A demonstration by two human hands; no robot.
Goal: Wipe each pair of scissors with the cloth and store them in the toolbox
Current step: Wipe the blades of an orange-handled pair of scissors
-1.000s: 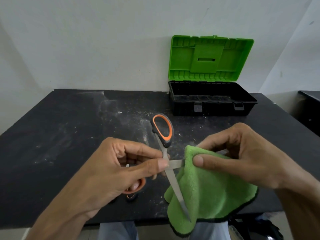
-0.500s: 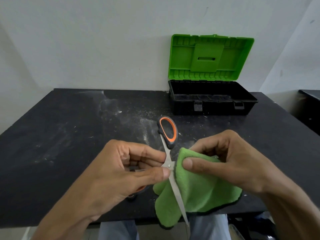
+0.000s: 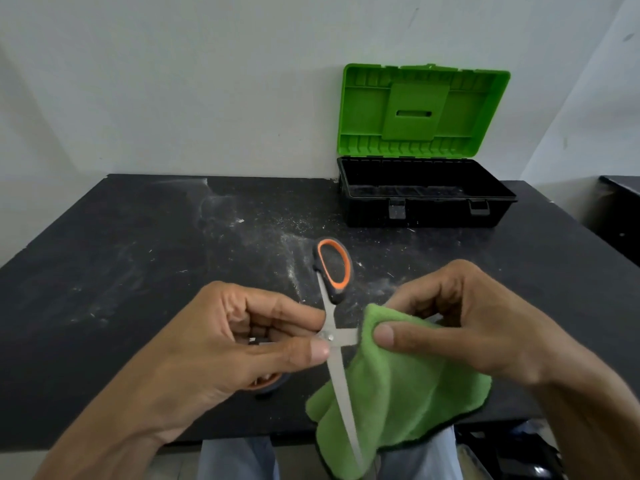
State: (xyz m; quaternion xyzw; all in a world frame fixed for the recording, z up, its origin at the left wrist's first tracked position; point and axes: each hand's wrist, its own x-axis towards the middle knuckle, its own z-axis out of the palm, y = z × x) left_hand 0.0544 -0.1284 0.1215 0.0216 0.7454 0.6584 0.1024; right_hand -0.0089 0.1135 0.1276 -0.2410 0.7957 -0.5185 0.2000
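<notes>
desk [image 3: 138, 271] dusty, near edge just under hands. toolbox [image 3: 433, 216] back right, lid up, well ahead, bare desk between. cloth [image 3: 398, 393] pinched by r hand [image 3: 467, 327] round one blade. scissors [image 3: 332, 327] spread wide, l hand [image 3: 221, 344] grips at pivot, free blade pts toward person. r hand nearer box.

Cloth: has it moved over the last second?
Yes. Against the fixed toolbox, the cloth slid left toward the scissors pivot, then slightly back right.
</notes>
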